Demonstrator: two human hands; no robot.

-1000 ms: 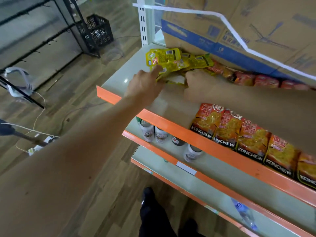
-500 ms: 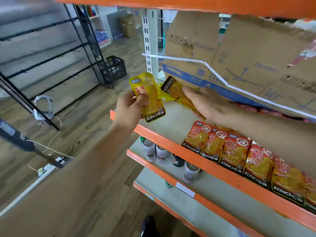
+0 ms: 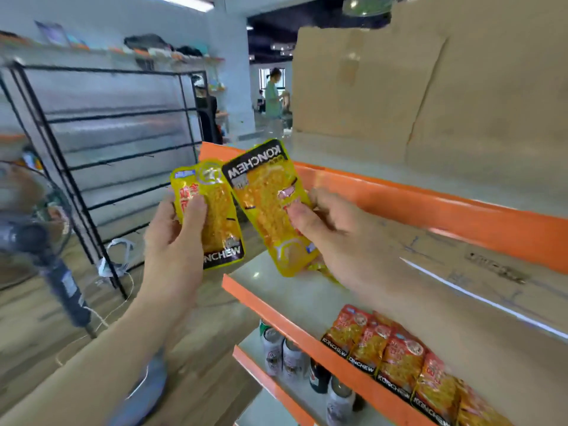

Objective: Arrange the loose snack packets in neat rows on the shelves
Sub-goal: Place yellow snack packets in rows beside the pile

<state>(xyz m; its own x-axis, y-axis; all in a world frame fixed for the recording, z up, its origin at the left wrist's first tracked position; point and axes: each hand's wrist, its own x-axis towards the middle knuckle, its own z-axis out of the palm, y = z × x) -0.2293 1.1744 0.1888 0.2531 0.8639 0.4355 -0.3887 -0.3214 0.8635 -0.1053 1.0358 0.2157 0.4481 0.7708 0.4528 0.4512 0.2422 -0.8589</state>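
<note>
In the left hand (image 3: 172, 241): left packet (image 3: 216, 222), yellow, standing up, name at the bottom; thumb in front, fingers behind, clamped on it.
In the right hand (image 3: 341, 238): right packet (image 3: 270, 210), yellow, upside down, name at the top; thumb and fingers clamped on its right edge.
Packet to packet: side by side, long sides up and down, tops leaning a bit left; touching or not, cannot tell.
Shelf (image 3: 292, 290): just under the right hand, farther from the left.
Red packets (image 3: 384, 348): lower right, in a neat row, names at the bottom.
Next, a guess: turn the right packet over to match, then set down.
</note>
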